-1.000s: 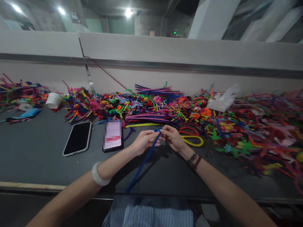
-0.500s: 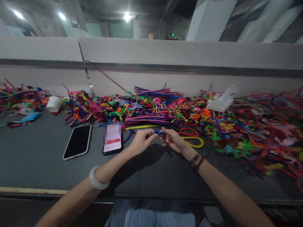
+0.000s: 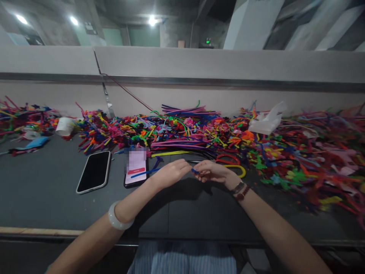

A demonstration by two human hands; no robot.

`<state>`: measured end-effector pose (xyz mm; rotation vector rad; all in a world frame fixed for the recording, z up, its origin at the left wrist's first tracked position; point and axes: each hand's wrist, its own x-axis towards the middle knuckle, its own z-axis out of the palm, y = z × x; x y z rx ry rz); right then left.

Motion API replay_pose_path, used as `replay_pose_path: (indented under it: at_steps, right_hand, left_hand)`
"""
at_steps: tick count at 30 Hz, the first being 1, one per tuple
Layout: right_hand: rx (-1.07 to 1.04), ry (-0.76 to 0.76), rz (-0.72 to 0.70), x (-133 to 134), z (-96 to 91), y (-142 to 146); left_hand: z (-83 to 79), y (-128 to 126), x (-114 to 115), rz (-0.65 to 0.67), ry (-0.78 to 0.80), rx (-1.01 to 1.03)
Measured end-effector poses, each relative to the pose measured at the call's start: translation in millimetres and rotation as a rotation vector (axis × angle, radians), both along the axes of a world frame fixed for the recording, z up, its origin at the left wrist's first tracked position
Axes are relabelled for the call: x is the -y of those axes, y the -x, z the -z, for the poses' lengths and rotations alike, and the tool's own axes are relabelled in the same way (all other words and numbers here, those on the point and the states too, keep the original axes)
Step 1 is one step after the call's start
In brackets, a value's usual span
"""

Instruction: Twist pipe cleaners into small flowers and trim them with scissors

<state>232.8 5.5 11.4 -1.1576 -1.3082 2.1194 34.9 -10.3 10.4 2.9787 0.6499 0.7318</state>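
Dark tabletop point(image 3: 51, 190), two phones point(image 3: 94, 171), heaped fuzzy stems point(image 3: 182, 127)

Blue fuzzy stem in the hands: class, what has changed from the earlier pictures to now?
The blue fuzzy stem's long end, which a second ago hung toward the near table edge, now points left past the left hand, crossing the lit phone in view. The left hand has turned back-up. The right hand still pinches blue stem. The dark phone and paper cup stayed put.
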Motion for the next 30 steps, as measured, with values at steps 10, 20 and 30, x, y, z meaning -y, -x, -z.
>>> replay_pose_path:
  at_steps: [10,20,30]
  right_hand:
    - [0.109,-0.265,-0.023,0.4,-0.2,2.3]
    - [0.482,-1.384,0.002,15.6,7.5,19.9]
    - [0.028,-0.104,-0.079,-3.9,8.4,0.9]
  left_hand:
    - [2.8,-4.1,-1.5,-0.096,0.140,-0.032]
    - [4.2,3.3,-15.9,-0.207,0.671,0.243]
    - [-2.1,3.8,-8.9,-0.034,0.058,-0.086]
